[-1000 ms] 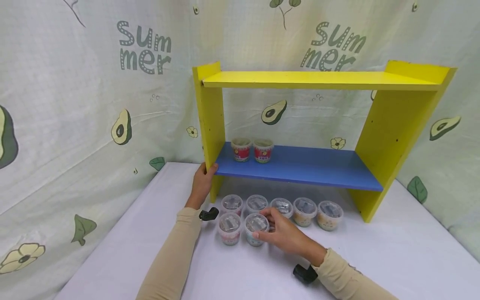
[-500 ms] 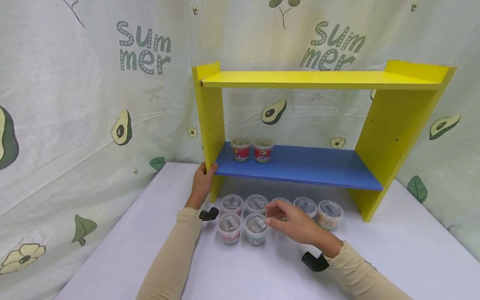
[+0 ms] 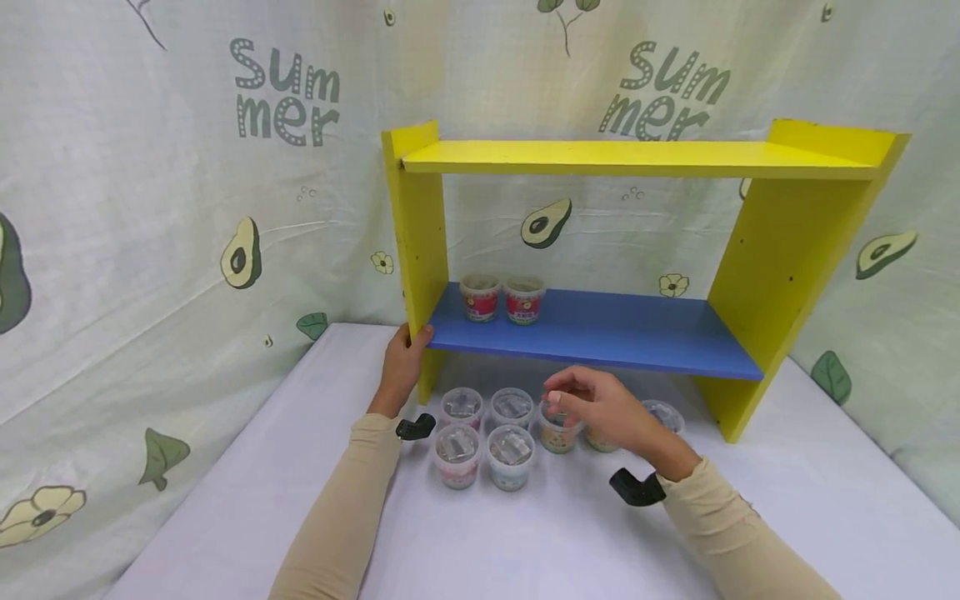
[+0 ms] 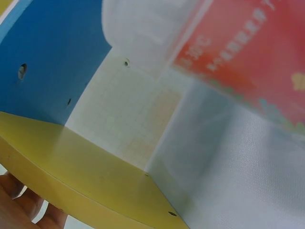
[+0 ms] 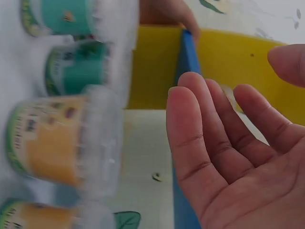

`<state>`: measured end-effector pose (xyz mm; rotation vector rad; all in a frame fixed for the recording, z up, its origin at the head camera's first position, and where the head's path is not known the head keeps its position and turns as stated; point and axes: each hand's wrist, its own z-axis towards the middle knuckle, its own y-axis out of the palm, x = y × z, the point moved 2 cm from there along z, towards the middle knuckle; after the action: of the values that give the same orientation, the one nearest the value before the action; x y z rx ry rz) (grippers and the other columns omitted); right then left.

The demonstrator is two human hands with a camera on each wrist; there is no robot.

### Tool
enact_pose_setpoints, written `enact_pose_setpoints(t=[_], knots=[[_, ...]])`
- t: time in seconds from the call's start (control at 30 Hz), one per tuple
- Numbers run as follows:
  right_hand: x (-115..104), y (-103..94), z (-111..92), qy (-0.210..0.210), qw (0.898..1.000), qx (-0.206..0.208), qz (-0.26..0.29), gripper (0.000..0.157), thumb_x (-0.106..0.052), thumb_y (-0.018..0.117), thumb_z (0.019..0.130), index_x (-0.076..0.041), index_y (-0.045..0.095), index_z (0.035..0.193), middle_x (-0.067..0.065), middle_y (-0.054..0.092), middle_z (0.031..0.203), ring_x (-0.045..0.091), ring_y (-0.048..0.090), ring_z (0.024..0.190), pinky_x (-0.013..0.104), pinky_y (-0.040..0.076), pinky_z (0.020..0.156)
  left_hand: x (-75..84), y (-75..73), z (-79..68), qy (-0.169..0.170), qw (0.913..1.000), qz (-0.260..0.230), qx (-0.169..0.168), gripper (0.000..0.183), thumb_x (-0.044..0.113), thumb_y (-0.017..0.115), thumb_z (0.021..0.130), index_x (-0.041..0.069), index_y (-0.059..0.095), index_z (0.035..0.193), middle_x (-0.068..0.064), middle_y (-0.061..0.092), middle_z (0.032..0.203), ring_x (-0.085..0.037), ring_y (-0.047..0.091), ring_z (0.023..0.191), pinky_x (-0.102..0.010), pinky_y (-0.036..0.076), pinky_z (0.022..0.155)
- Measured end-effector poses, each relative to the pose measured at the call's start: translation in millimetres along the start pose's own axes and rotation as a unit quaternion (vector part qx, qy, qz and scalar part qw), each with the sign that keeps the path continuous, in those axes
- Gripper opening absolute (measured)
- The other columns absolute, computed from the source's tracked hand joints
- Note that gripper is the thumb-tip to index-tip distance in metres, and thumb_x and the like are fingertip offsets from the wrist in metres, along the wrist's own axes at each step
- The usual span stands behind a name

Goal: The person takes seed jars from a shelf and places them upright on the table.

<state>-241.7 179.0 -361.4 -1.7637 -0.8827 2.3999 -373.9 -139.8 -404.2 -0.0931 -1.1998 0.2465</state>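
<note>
My left hand (image 3: 401, 367) grips the yellow left side panel (image 3: 420, 225) of the shelf, by the end of the blue board (image 3: 622, 329). In the left wrist view its fingers (image 4: 28, 202) wrap the yellow panel's edge. My right hand (image 3: 603, 408) hovers over the row of lidded cups, holding nothing. The right wrist view shows its fingers loosely extended beside an orange-labelled cup (image 5: 52, 138) and a teal-labelled cup (image 5: 78, 69). In the head view the hand overlaps an orange cup (image 3: 557, 435) and partly hides its neighbour. A blue-labelled cup (image 3: 511, 462) stands left of it.
Two red-labelled cups, one (image 3: 480, 300) beside the other (image 3: 523, 302), stand at the left of the blue board. A pink-labelled cup (image 3: 457, 462) fronts the left row. The yellow top board (image 3: 637, 154) spans above; a printed curtain (image 3: 300, 217) hangs behind.
The right hand has let go of the blue-labelled cup and moved right and away, over the orange cups. The left hand stays on the side panel.
</note>
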Motion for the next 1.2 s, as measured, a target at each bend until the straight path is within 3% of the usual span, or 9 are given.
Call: enact_pose_setpoints(t=[0.1,0.4,0.6,0.83,1.2], knots=[[-6,-11.7,7,-0.008,1.0,0.02,0.007,0.035,-0.027,0.061,0.102,0.0,0.059,0.125,0.014,0.068,0.115,0.036,0.066,0.103,0.053,0.055,0.081,-1.9,0.0,0.0,0.002,1.0,-0.002,-0.001,0.063,0.056,0.053,0.098,0.006,0.051,0.137,-0.015,0.057,0.123,-0.04,0.052,0.115,-0.05,0.041,0.099],[-11,-41.6,36,-0.01,0.996,0.082,0.017,0.043,-0.028,0.056,0.104,0.007,0.054,0.13,0.021,0.065,0.12,0.028,0.068,0.104,0.04,0.056,0.083,-4.4,0.8,2.5,0.006,1.0,-0.003,-0.004,0.066,0.058,0.055,0.097,0.006,0.051,0.136,-0.015,0.057,0.121,-0.033,0.053,0.109,-0.05,0.042,0.098],[-12,-49.1,58,0.025,0.997,0.075,0.019,0.048,-0.032,0.053,0.105,0.006,0.051,0.135,0.023,0.062,0.126,0.032,0.065,0.11,0.042,0.054,0.089,-8.8,1.5,0.9,0.005,1.0,-0.006,-0.003,0.066,0.059,0.055,0.097,0.006,0.051,0.136,-0.015,0.057,0.12,-0.036,0.053,0.11,-0.049,0.042,0.097],[-16,-47.9,69,0.041,0.996,0.069,0.027,0.048,-0.03,0.053,0.105,0.006,0.05,0.137,0.024,0.061,0.129,0.032,0.064,0.113,0.044,0.052,0.094,-6.3,2.1,-0.2,0.004,1.0,-0.005,0.0,0.064,0.057,0.054,0.097,0.005,0.051,0.136,-0.016,0.057,0.12,-0.039,0.052,0.113,-0.051,0.041,0.098],[-14,-57.3,85,0.093,0.985,0.088,0.117,0.056,-0.029,0.054,0.104,0.009,0.039,0.144,0.029,0.051,0.136,0.038,0.057,0.122,0.042,0.05,0.097,-3.1,0.8,3.0,0.005,0.9999,0.01,0.008,0.064,0.057,0.052,0.098,0.007,0.051,0.136,-0.014,0.057,0.122,-0.034,0.054,0.111,-0.051,0.042,0.099]])
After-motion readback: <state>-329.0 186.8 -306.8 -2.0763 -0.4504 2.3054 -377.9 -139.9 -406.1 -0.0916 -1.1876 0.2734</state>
